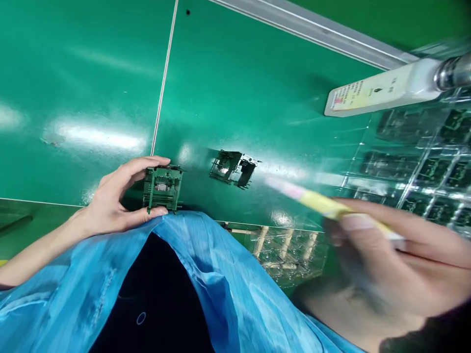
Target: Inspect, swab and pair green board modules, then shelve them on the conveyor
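My left hand (117, 198) pinches a small green circuit board module (162, 189) between thumb and fingers, just above the green bench mat (239, 88) near its front edge. My right hand (382, 250), blurred by motion, grips a yellow pen-like stick (316, 200) with a pink tip that points left toward a second small dark component (232, 168) lying on the mat. That component rests alone, a short way right of the held module.
A clear plastic tray (415, 162) with several green boards in its pockets lies at the right. A white bottle with a label and metal cap (390, 88) lies above it. More clear trays (287, 247) sit below the bench edge. My blue smock (206, 284) fills the foreground.
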Motion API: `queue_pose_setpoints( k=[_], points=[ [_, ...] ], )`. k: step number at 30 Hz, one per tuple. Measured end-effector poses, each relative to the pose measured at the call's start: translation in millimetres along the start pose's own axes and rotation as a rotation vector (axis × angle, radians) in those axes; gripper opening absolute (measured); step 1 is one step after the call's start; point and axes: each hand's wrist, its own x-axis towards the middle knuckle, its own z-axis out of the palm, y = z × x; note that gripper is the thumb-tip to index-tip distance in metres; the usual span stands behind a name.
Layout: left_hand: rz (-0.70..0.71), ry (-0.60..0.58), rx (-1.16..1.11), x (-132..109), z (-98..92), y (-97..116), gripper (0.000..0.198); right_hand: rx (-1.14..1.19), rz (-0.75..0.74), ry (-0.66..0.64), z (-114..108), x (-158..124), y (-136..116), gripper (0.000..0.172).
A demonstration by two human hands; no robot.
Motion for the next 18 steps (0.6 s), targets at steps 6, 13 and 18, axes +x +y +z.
queue_pose_setpoints(
  k=[6,13,18],
  points=[
    [-0.03,0.035,-0.008,1,5.3,7,0.063,0.219,-0.194,-0.344,47,-4,-35,0.025],
    [-0.022,0.034,0.0,-2,8.6,12,0.064,0.17,-0.313,-0.393,71,-4,-31,0.013],
    [-0.044,0.03,-0.065,-2,8.8,12,0.064,0.074,-0.453,-0.385,74,-6,-35,0.014]
  ],
)
